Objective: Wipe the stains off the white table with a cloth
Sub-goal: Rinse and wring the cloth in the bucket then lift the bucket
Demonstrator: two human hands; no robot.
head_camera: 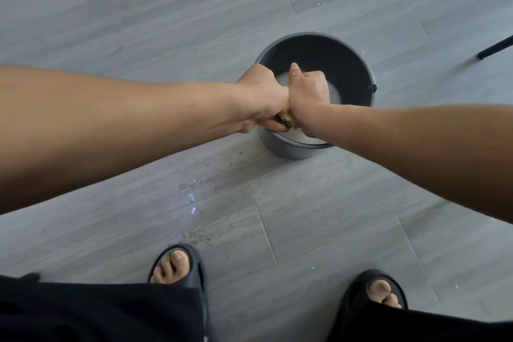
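Fingers (273,127) of both hands are clenched round the cloth (286,120). The fists are butted together, so only a dark speckled scrap and a pale bit show between them.

Nearest, two feet in black slippers (177,264) stand on the grey floor (111,22). A wet splash (190,191) lies between them and the bucket (291,151). The left hand (262,91) and right hand (306,90) hold the cloth above the bucket's near rim, with milky water (334,94) below.

This looks like wringing out before wiping. To do it well, twist the fists opposite ways and hold them over the bucket's middle, not its rim, so drips fall inside. Stop once the cloth is damp, not dripping.

Farther off, drops (319,4) dot the floor near a black leg (497,48). No worktop is in view.
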